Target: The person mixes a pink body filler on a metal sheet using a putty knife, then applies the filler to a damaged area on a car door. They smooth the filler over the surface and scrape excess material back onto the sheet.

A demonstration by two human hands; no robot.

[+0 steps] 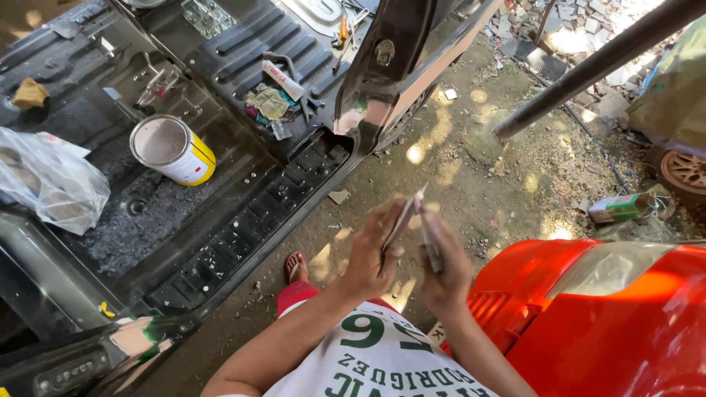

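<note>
My left hand point(371, 254) is closed on a thin metal putty knife point(403, 219), whose blade points up and to the right. My right hand point(447, 273) grips a second putty knife point(431, 241), its blade close against the first one. Both hands are held together above the dirt ground, in front of my white shirt. An open can with a yellow and white label point(173, 150), holding pinkish filler, stands on the stripped dark car floor point(243, 220) to the left.
A clear plastic bag point(48, 180) lies on the car floor at far left. Rags point(269, 103) and a white tube point(283, 79) sit further back. A red car panel point(588, 323) is at lower right, a green box point(621, 208) on the ground, a dark pole point(588, 62) overhead.
</note>
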